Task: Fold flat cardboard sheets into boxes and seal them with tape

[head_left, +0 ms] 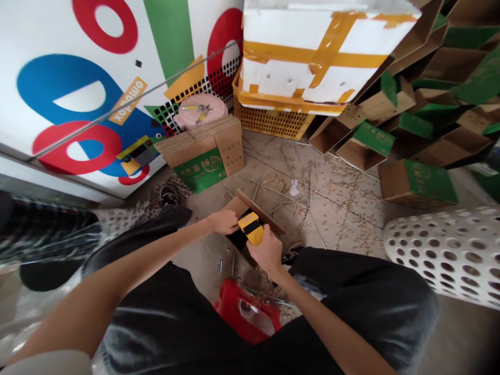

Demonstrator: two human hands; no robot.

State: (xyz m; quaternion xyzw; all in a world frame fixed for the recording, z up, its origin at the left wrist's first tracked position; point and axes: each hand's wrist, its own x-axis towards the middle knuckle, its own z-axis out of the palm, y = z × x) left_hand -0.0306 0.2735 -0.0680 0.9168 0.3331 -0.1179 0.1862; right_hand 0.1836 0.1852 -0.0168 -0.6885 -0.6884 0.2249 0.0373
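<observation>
My left hand (pixel 223 221) is closed on the near edge of a small brown cardboard box (pixel 258 207) held low between my knees. Over that box my right hand (pixel 269 252) grips a yellow and black tool (pixel 251 228), which looks like a stapler or tape gun pressed against the cardboard. Which of the two it is I cannot make out. Both forearms reach forward from my lap.
A stack of flat cartons (pixel 203 151) with green print stands ahead on the littered floor. A pink stool (pixel 200 110) carries scissors. A taped white foam box (pixel 312 52) rests on a yellow crate (pixel 273 122). Folded boxes (pixel 414 182) pile up at right. A red stool (pixel 246 312) is under me, beside a white perforated basket (pixel 449 250).
</observation>
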